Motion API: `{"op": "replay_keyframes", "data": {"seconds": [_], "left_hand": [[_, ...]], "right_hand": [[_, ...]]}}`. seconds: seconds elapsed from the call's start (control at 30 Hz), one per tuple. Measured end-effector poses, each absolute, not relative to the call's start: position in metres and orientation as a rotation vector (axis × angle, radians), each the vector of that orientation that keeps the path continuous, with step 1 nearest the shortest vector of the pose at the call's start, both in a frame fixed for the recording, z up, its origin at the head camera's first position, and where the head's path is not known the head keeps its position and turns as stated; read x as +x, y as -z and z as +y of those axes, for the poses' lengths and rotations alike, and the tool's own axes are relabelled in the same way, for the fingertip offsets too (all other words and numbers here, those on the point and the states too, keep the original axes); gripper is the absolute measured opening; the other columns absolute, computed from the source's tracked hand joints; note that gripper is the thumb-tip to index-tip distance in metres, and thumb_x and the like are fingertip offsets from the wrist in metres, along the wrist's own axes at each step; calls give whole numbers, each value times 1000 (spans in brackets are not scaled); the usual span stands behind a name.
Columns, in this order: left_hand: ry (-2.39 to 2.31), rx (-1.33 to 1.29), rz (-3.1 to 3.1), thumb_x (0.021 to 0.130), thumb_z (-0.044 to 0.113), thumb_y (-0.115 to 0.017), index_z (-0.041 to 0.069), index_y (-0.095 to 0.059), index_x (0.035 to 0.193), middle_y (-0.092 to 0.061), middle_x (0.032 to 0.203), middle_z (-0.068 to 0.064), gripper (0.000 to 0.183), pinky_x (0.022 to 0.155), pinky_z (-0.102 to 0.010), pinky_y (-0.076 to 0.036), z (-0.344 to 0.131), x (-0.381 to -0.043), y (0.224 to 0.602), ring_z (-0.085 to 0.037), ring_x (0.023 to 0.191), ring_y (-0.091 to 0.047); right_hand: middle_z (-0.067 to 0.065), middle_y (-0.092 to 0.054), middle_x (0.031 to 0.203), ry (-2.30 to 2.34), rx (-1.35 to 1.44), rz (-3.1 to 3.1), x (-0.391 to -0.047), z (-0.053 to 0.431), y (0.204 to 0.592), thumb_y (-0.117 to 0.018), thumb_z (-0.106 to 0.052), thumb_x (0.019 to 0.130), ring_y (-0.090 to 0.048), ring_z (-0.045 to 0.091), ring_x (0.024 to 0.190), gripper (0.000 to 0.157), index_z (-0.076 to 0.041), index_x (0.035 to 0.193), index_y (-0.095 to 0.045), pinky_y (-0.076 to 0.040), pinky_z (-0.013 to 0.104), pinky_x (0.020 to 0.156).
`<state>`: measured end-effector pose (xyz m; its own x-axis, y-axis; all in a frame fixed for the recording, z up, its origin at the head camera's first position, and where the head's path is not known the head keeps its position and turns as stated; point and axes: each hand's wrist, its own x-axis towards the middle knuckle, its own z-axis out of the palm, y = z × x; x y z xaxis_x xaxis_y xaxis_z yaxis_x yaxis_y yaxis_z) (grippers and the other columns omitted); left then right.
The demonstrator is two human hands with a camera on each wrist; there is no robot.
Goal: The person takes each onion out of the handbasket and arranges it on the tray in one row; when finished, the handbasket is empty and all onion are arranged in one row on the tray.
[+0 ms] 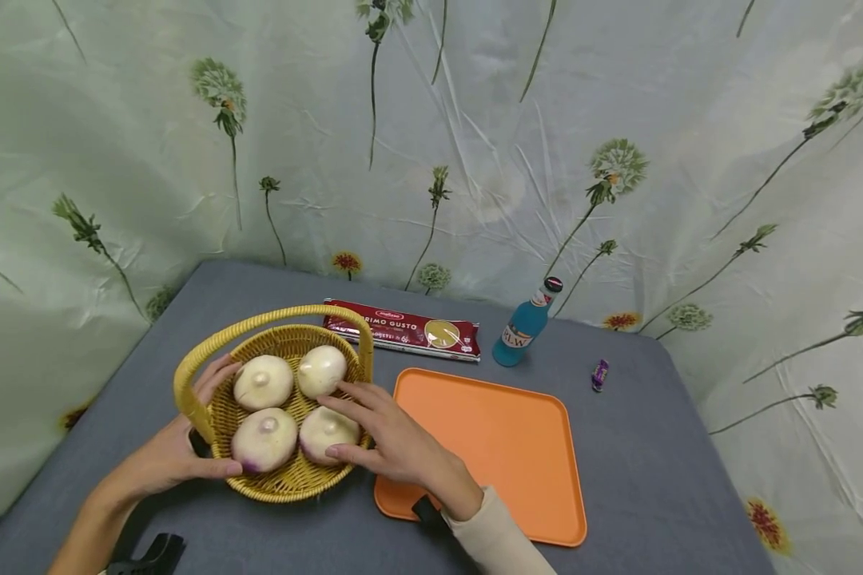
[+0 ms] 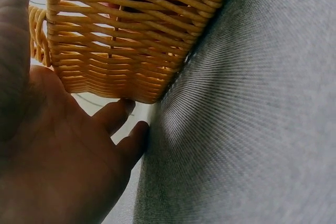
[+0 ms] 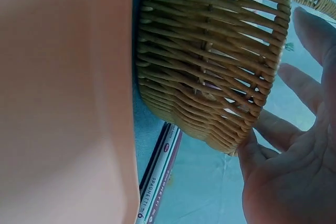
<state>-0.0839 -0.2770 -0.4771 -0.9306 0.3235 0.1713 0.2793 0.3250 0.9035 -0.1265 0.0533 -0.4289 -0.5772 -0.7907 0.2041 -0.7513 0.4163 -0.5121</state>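
Note:
A yellow wicker basket (image 1: pixel 288 485) with an arched handle stands on the table at left, holding several white turnips with purple tinges. My left hand (image 1: pixel 180 447) holds the basket's left side, its thumb at the front rim beside the front-left turnip (image 1: pixel 264 439) and its fingers toward the back. My right hand (image 1: pixel 395 435) reaches over the right rim. Its thumb and fingers span the front-right turnip (image 1: pixel 327 431), while one fingertip is close to the back-right turnip (image 1: pixel 321 369). The back-left turnip (image 1: pixel 262 382) lies near the left fingers. In the right wrist view, the wicker side (image 3: pixel 210 61) hides the turnip grip.
An orange tray (image 1: pixel 496 447) lies right of the basket, partly under the right forearm. Behind stand a red spaghetti pack (image 1: pixel 410 329) and a blue bottle (image 1: pixel 523 327). A small purple-wrapped candy (image 1: pixel 600 375) lies farther right. A flowered curtain (image 1: pixel 475 160) hangs behind the table.

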Motion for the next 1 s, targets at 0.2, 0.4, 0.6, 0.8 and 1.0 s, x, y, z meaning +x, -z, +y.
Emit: {"op": "replay_keyframes", "data": {"seconds": [0.2,0.4,0.6,0.8,1.0], "left_hand": [[-1742,553,2500,66,2,-86,22,-11,162,8,169,2,123,112,-65,6,-277,-84,477,6,146,1],[-1742,548,2501,67,2,-86,22,-12,162,8,168,1,122,109,-69,6,-275,-85,477,6,146,2],[-1755,547,2499,66,2,-86,22,-13,162,8,169,0,122,107,-72,6,-274,-86,477,5,146,1],[-1764,540,2483,67,1,-86,22,-13,162,8,169,-1,122,104,-76,5,-273,-85,475,6,146,2],[-1766,542,2474,67,1,-85,22,-13,162,9,169,0,121,105,-74,6,-274,-85,475,4,147,3]], "right_hand": [[9,-49,149,742,-1446,2664,-131,46,429,-68,-42,94,-47,25,132,61,-22,149,-50,-41,38,109],[5,-56,138,653,-1440,2726,-134,43,428,-75,-48,87,-52,21,123,64,-23,143,-56,-43,33,103],[3,-58,134,620,-1414,2750,-135,43,427,-75,-53,85,-53,19,121,62,-26,138,-60,-44,30,99],[2,-60,131,543,-1415,2768,-135,41,425,-75,-55,84,-54,17,118,63,-26,138,-61,-44,28,97],[-1,-64,126,473,-1454,2791,-134,38,425,-75,-55,84,-56,16,114,64,-24,138,-61,-44,28,97]]}}
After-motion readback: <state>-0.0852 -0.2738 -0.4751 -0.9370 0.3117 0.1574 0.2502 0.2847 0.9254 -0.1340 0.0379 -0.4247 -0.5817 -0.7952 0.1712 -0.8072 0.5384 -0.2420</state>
